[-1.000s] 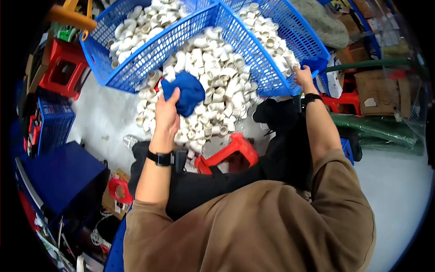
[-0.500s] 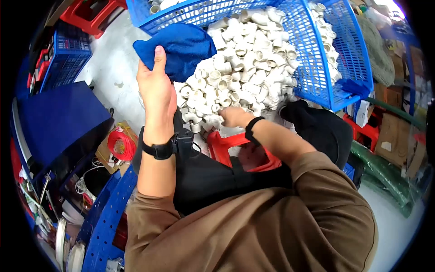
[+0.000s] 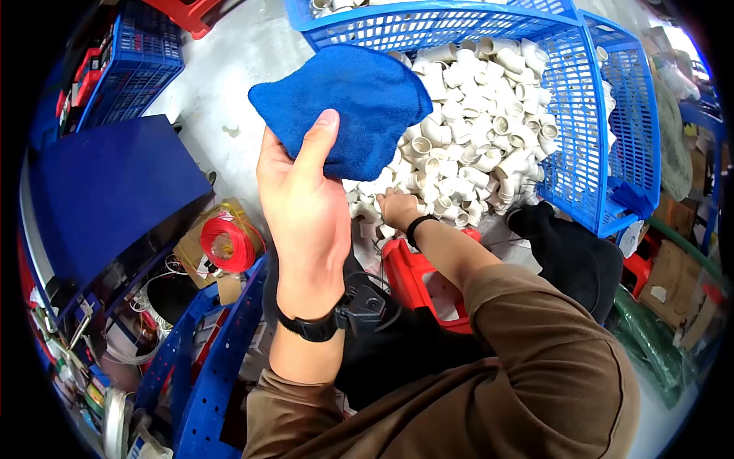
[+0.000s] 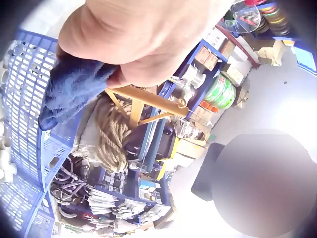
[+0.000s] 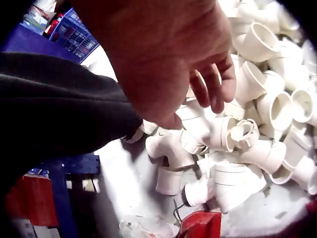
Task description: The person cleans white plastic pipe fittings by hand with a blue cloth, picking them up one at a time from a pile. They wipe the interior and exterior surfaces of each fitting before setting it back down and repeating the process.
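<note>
The left hand (image 3: pixel 310 206) holds up a blue cloth (image 3: pixel 344 103), thumb across its near side and the other fingers behind it. In the left wrist view the cloth (image 4: pixel 74 89) hangs bunched from the left hand (image 4: pixel 143 39). The right hand (image 3: pixel 399 209) is at the near edge of a heap of white pipe fittings (image 3: pixel 489 122). The right wrist view shows the right hand (image 5: pixel 168 64) over the fittings (image 5: pixel 223 134), fingers spread and slightly bent downward; whether the fingertips touch a fitting cannot be told.
Blue perforated crates (image 3: pixel 569 115) stand behind and right of the heap. A red stool (image 3: pixel 417 275) is between the person's legs. On the left are a dark blue panel (image 3: pixel 115 199), a red coil (image 3: pixel 228 242) and a blue perforated frame (image 3: pixel 206 382).
The left hand has raised the blue cloth closer to the head camera. The right hand has come from the right crate to the heap's near edge. The head view has shifted left.
</note>
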`<move>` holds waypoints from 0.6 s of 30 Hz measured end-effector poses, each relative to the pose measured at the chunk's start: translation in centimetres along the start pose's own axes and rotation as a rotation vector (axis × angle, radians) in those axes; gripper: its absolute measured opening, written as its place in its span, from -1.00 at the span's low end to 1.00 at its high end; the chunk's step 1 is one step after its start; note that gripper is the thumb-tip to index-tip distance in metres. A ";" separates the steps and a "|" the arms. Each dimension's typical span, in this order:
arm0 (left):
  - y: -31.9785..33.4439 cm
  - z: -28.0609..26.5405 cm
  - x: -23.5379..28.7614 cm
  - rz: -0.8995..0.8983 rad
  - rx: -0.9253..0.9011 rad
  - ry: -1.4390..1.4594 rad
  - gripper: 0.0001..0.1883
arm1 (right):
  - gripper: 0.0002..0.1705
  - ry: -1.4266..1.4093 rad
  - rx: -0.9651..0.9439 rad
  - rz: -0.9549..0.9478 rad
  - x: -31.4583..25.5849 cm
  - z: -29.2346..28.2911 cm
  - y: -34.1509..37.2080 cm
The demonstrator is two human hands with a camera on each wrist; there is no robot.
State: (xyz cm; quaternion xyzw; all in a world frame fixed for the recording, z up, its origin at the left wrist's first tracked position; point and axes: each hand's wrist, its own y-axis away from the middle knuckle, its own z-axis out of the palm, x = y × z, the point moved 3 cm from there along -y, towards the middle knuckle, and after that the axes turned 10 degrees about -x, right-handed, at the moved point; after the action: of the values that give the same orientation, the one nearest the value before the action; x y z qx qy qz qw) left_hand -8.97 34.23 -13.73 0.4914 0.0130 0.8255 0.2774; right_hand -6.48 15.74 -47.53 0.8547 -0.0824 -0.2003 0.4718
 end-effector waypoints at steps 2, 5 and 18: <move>0.0 -0.1 0.6 0.017 -0.005 0.049 -0.67 | -0.65 0.010 0.101 0.053 -0.3 -0.2 -0.4; 0.1 -0.4 1.6 0.025 0.009 0.078 -0.67 | -0.66 0.052 0.107 0.105 0.2 1.4 -1.6; 0.5 -1.0 1.5 -0.002 0.028 0.092 -0.68 | -0.30 -0.600 0.313 0.279 -0.5 1.6 -2.7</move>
State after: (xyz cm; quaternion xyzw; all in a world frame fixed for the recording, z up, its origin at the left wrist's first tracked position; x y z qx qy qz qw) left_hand -10.56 34.78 -12.86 0.4568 0.0376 0.8466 0.2704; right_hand -7.71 16.18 -50.42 0.8002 -0.3627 -0.3609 0.3129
